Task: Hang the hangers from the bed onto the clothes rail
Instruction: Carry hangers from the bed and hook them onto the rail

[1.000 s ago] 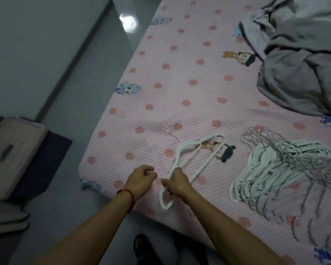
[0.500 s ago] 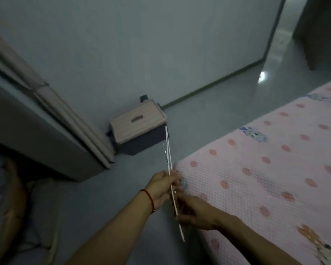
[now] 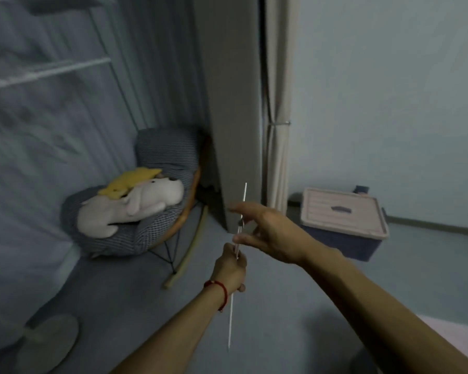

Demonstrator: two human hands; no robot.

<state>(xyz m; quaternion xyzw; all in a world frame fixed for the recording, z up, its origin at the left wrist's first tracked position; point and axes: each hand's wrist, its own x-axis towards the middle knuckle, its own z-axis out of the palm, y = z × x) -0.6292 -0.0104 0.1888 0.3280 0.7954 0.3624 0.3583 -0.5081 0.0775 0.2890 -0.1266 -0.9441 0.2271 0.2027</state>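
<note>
Beside the rocking chair (image 3: 157,233), your left hand (image 3: 229,268) grips the hanger (image 3: 237,247) edge-on; your right hand (image 3: 270,233), fingers spread loose, touches it. Next, lift it toward the rail (image 3: 46,72).

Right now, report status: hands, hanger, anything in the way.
Left hand grips hanger, seen edge-on. Right hand open, fingers at its upper part. Rail up left, nothing on it in view. Chair with plush dog below.

Smooth white plastic hanger (image 3: 230,322)

White hanger (image 3: 230,323), red wrist string (image 3: 219,286), checked grey chair cushion (image 3: 161,152), pink box lid (image 3: 342,211).
</note>
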